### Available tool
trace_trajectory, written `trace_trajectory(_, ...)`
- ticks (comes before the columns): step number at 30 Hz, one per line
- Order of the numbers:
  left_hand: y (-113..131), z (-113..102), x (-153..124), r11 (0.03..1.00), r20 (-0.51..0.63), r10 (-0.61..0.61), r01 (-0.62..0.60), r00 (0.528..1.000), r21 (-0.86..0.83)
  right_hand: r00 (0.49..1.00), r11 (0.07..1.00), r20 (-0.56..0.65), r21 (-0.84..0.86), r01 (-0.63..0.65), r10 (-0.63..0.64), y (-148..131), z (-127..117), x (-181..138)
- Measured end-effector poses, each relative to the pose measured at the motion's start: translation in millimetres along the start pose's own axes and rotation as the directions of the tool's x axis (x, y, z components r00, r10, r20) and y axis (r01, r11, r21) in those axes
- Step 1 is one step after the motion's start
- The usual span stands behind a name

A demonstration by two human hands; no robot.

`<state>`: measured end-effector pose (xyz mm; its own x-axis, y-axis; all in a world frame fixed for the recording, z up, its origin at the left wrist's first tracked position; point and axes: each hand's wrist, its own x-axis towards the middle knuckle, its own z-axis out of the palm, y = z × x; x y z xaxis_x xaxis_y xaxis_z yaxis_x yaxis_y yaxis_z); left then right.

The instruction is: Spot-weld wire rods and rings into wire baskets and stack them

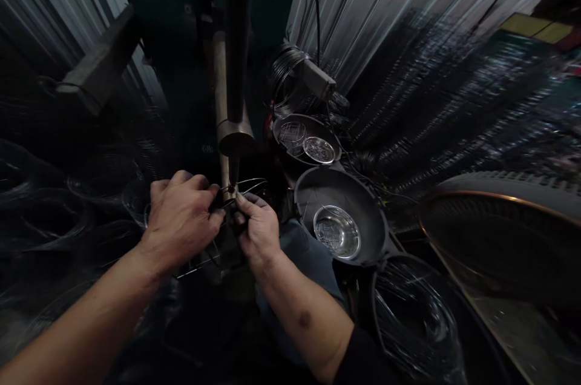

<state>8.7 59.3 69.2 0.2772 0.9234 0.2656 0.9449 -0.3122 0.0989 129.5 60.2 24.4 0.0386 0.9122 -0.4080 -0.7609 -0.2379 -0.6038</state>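
My left hand [181, 215] and my right hand [256, 227] meet under the tip of a vertical metal rod [233, 149] that comes down from a dark machine. Both hands are closed in a pinch on thin wire pieces [247, 185] held right at the rod's tip. The wires curve out to the right of my fingers. A further length of wire [200, 267] runs below my left wrist. My knee in blue cloth [308, 252] shows under the right hand.
A dark pan [313, 191] to the right holds a small steel bowl [338, 230]. Behind it another pan [281, 131] holds wire mesh parts. Coils of wire [408, 312] lie lower right, and a large round fan guard [499, 233] sits far right.
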Motion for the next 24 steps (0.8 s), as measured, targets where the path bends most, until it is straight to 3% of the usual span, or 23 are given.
trace_trajectory(5,0,-7,3,1.000,0.067,0.000,0.000,0.998,-0.002,1.000,1.000,0.008,-0.012,-0.018,0.018,3,1,1)
trace_trajectory(10,-4,-2,1,1.000,0.024,-0.018,0.018,1.000,-0.017,0.996,0.987,0.056,-0.143,0.072,-0.064,0,-6,0)
trace_trajectory(12,-6,0,1,1.000,0.013,-0.018,0.018,1.000,-0.015,0.966,0.907,0.096,-0.334,0.257,-0.239,-10,-15,1)
trace_trajectory(15,-6,1,1,0.999,0.037,-0.018,0.020,0.999,-0.044,0.808,0.594,0.256,-0.568,0.570,-0.531,-35,-31,11)
trace_trajectory(16,-6,1,2,0.998,0.046,-0.021,0.024,0.999,-0.058,0.766,0.511,0.334,-0.592,0.624,-0.549,-43,-35,16)
trace_trajectory(18,-4,0,3,0.997,0.053,-0.028,0.032,0.998,-0.077,0.739,0.441,0.479,-0.597,0.670,-0.474,-55,-40,29)
trace_trajectory(21,-1,-1,5,0.998,0.055,-0.020,0.024,0.998,-0.061,0.721,0.436,0.593,-0.577,0.691,-0.358,-62,-41,44)
trace_trajectory(24,2,-2,7,1.000,0.063,-0.009,0.011,0.998,-0.022,0.702,0.420,0.605,-0.563,0.711,-0.376,-60,-40,50)
